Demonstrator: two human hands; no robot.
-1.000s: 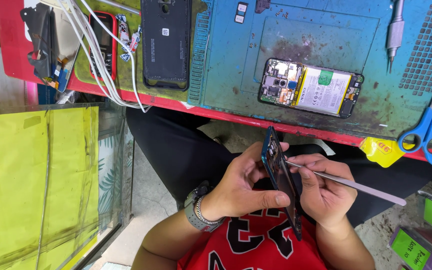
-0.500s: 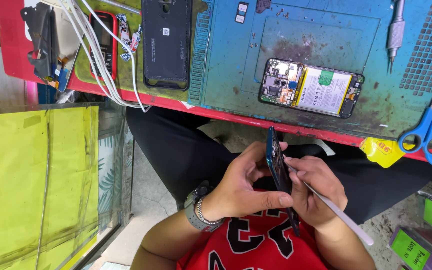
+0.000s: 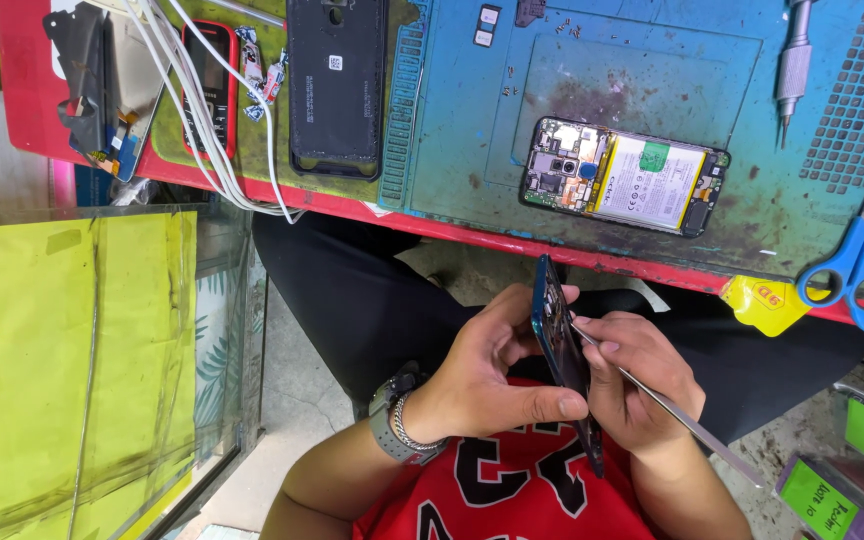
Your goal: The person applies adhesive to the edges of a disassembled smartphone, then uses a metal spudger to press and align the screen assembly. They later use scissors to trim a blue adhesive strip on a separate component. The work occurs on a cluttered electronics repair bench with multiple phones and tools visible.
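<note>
Yellow tag (image 3: pixel 764 303) beside blue scissors (image 3: pixel 857 270)

On the surface (image 3: pixel 552 245), a worn blue mat (image 3: pixel 472 110) carries an opened phone (image 3: pixel 624 177) with its battery and circuit board showing, and a black back cover (image 3: pixel 336 85) lies to its left on a green mat (image 3: pixel 177 140). Further left, white cables (image 3: pixel 214 120) cross a small red phone (image 3: pixel 208 85), while a metal screwdriver (image 3: pixel 794 65) lies near the right end and blue-handled scissors (image 3: pixel 862 260) rest beside a yellow pick (image 3: pixel 764 303) at the red edge. A glass case (image 3: pixel 102 370) with yellow lining stands at lower left, and green-labelled boxes (image 3: pixel 852 470) sit at lower right.
</note>
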